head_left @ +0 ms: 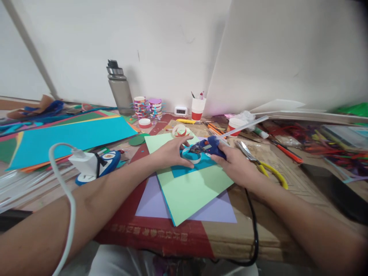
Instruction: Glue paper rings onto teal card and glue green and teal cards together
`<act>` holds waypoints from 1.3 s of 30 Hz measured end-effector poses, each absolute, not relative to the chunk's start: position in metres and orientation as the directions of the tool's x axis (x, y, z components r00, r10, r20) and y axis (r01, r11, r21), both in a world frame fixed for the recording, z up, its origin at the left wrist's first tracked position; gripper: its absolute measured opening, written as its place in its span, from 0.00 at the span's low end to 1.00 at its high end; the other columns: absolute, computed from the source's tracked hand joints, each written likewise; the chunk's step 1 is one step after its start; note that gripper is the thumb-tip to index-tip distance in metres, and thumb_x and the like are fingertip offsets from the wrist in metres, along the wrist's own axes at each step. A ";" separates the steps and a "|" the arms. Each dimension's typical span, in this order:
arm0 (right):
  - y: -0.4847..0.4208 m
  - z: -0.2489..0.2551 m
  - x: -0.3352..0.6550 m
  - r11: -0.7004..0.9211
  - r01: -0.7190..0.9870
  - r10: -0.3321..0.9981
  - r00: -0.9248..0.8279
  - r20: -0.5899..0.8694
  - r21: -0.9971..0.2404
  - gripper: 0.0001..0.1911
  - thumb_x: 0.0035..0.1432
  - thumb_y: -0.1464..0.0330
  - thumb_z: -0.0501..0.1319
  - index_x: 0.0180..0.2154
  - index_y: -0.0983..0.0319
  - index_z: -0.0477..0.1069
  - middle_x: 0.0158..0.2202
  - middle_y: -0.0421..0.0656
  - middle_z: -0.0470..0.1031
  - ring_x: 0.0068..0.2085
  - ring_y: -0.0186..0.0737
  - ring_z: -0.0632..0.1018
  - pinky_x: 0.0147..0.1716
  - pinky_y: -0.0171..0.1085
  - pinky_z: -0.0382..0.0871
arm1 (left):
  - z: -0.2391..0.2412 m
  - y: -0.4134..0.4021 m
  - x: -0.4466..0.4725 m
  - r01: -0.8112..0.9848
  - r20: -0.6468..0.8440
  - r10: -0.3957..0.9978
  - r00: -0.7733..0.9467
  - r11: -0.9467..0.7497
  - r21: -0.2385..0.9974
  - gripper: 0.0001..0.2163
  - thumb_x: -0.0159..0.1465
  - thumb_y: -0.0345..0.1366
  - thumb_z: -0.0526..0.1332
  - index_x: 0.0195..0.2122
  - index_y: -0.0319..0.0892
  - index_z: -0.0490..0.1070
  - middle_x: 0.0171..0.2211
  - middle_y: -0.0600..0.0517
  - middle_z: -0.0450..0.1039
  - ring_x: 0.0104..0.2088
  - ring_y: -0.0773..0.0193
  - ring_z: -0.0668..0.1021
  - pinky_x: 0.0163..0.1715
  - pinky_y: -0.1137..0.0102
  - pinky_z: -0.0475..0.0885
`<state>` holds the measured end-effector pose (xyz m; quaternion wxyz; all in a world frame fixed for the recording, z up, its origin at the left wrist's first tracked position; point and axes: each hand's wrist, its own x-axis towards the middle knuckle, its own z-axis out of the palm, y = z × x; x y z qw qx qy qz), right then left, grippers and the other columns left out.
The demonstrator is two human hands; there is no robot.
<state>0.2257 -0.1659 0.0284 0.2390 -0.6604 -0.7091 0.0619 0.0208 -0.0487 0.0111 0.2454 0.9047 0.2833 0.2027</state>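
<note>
My right hand (234, 159) grips a blue hot glue gun (211, 146), with a long clear glue stick (247, 125) poking out of its back. The gun's nozzle points left, over a white ring (192, 158) that looks cut from a paper cup. Fingers and thumb of my left hand (176, 151) are curved round the ring's left side, holding it on a blue sheet (179, 171). Under that lie a light green sheet (189, 191) and a lilac sheet (149, 203). Just behind stands another cup ring (180, 130) with a red band.
Yellow-handled scissors (258, 159) and a black phone (330, 188) lie to the right. On the left are coloured sheets (77, 134), a power strip (110, 161) and a white cable (61, 184). A bottle (120, 92) and a pen cup (198, 107) stand behind.
</note>
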 end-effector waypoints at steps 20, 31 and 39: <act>-0.165 0.035 0.243 0.057 0.816 0.936 0.156 0.314 -0.575 0.13 0.57 0.62 0.54 0.41 0.61 0.69 0.37 0.45 0.77 0.36 0.45 0.74 0.34 0.38 0.65 | 0.022 -0.039 0.012 0.683 0.285 0.758 0.586 -0.652 0.330 0.16 0.62 0.40 0.52 0.44 0.36 0.72 0.43 0.43 0.74 0.46 0.53 0.73 0.47 0.63 0.66; -0.164 0.034 0.245 0.073 0.829 0.921 0.158 0.357 -0.554 0.16 0.57 0.58 0.54 0.41 0.62 0.70 0.37 0.46 0.75 0.36 0.44 0.73 0.34 0.39 0.65 | 0.037 -0.038 0.000 0.709 -0.049 0.721 0.691 -0.664 0.236 0.26 0.54 0.46 0.61 0.53 0.39 0.68 0.50 0.42 0.72 0.48 0.50 0.74 0.44 0.65 0.68; -0.166 0.032 0.241 0.084 0.782 0.940 0.142 0.309 -0.618 0.19 0.58 0.58 0.55 0.47 0.61 0.69 0.44 0.47 0.76 0.43 0.46 0.75 0.41 0.42 0.67 | 0.036 -0.035 0.001 0.738 -0.130 0.740 0.660 -0.605 0.299 0.27 0.51 0.49 0.63 0.49 0.42 0.68 0.44 0.45 0.74 0.42 0.55 0.76 0.37 0.69 0.68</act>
